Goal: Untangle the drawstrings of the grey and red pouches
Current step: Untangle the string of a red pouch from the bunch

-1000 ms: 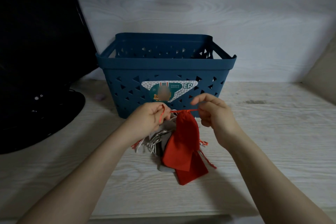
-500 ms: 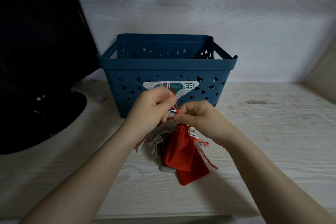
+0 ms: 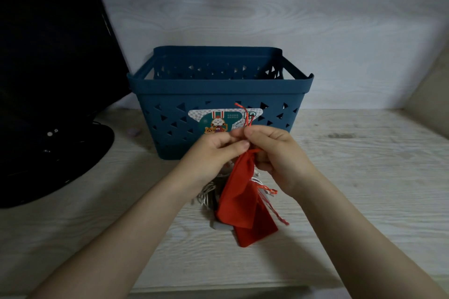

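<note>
Left hand: my left hand (image 3: pixel 213 153) is curled at the neck of the upper red pouch (image 3: pixel 239 194), thumb and fingers pinching the gathered cords there.
Right hand: my right hand (image 3: pixel 277 153) pinches the red drawstring (image 3: pixel 246 115), whose loose ends stick up above my fingertips in front of the basket label.
Red pouches: the upper one hangs from my grip; a second red pouch (image 3: pixel 257 228) lies under it on the shelf.
Grey pouch: I see only a grey edge (image 3: pixel 218 225) beneath the red ones, with pale cords (image 3: pixel 206 193) bunched just left.
Basket: a blue plastic basket (image 3: pixel 218 90) stands behind my hands on the pale wooden shelf (image 3: pixel 364 177).
Left side: a dark object (image 3: pixel 48 80) I cannot identify.
</note>
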Action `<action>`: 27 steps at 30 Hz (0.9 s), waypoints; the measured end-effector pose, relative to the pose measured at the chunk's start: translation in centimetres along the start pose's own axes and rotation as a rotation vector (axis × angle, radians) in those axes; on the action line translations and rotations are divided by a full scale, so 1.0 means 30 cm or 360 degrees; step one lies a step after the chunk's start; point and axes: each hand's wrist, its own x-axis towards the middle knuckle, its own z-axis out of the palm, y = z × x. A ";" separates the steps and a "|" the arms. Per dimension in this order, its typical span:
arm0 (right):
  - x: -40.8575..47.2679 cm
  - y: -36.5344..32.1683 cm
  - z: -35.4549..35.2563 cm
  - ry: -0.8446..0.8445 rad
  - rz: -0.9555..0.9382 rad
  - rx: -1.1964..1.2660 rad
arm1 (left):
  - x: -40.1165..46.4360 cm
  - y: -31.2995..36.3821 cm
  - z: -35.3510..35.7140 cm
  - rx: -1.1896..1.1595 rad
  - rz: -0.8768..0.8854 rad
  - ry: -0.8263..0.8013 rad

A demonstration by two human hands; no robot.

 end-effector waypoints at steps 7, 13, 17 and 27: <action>0.008 0.033 -0.022 0.0078 0.0027 -0.0049 | -0.008 0.004 0.007 -0.0670 -0.0164 -0.0127; -0.006 0.008 -0.022 -0.0002 0.0015 -0.0042 | -0.005 -0.005 0.008 -0.1051 -0.0304 -0.0189; -0.013 -0.004 -0.030 -0.0089 -0.0059 0.0099 | -0.008 -0.015 0.005 -0.1084 -0.0277 -0.0280; -0.012 -0.032 -0.022 0.0221 -0.0668 -0.1394 | -0.003 -0.007 -0.005 0.0604 0.0070 -0.0068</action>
